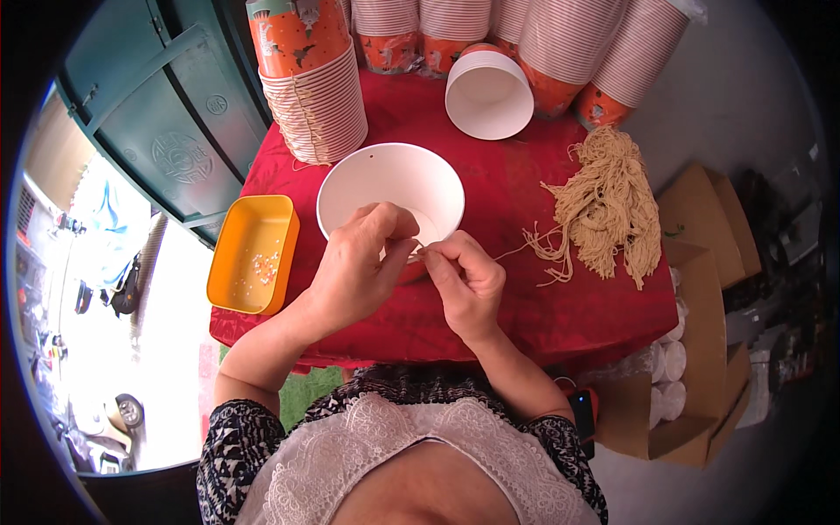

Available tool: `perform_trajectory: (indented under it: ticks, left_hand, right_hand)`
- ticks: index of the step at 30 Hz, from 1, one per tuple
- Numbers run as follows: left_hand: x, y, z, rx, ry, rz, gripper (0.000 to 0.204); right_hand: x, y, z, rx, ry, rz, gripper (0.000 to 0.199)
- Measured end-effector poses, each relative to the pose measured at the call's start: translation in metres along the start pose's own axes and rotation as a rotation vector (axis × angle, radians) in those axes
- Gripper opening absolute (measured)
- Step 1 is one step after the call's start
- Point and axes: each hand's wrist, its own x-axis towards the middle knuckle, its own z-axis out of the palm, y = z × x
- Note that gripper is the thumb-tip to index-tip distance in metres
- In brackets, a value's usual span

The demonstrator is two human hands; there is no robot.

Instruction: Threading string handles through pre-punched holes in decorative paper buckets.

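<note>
A round paper bucket (350,188), white inside, stands on the red cloth in front of me, with a small hole near its far rim. At its near rim my left hand (363,258) and my right hand (468,280) meet, fingertips almost touching. Both are closed in a pinch on a thin tan string (509,255), which trails from my right hand toward the right. My fingers partly cover the near rim and the string's end. A loose bundle of tan strings (608,206) lies to the right of the bucket.
A yellow tray (249,206) holding small white and orange bits sits at left. Behind it rises a stack of buckets (315,109) with strings on its side. Another bucket (490,101) lies tipped at the back, before more stacks (569,44). Cardboard boxes (700,306) stand right of the table.
</note>
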Motion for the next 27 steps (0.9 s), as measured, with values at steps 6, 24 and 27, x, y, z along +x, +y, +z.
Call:
perform_trajectory:
  ticks: [6,24,27]
  left_hand:
    - [0.0,0.002,-0.006,0.126,-0.083,0.172,0.013]
    - [-0.003,-0.01,0.001,0.106,-0.007,0.158,0.016]
    - [-0.001,-0.012,0.002,0.12,0.013,0.166,0.015]
  right_hand:
    - [0.0,-0.006,0.001,0.074,0.011,0.107,0.006]
    - [-0.015,-0.02,-0.025,-0.547,0.046,-0.207,0.017]
    - [-0.017,-0.014,-0.027,-0.544,0.069,-0.239,0.011]
